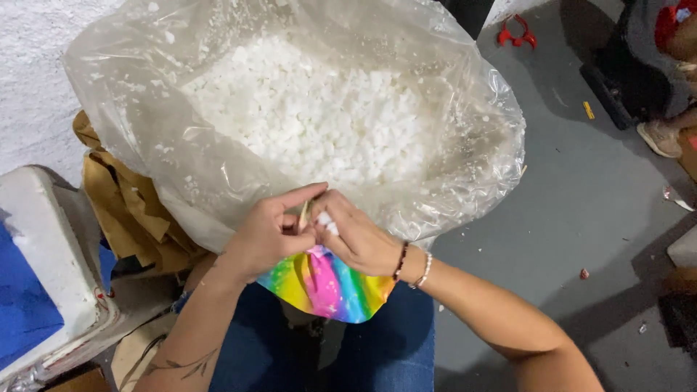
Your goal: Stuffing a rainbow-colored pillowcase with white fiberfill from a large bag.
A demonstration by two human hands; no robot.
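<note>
A large clear plastic bag [465,145] stands open in front of me, full of small white foam pieces [319,116]. On my lap lies a rainbow-coloured fabric pouch [327,287]. My left hand [265,236] pinches the pouch's top edge together with a thin tan stick. My right hand [356,236], with beaded bracelets at the wrist, presses a few white foam bits into the pouch's opening, fingertips meeting the left hand's.
Brown crumpled paper [123,210] lies left of the bag. A white foam box with a blue inside [43,247] sits at the far left. Grey floor [602,196] spreads right, with a red object [515,33], scattered scraps, and another person's shoe [661,138].
</note>
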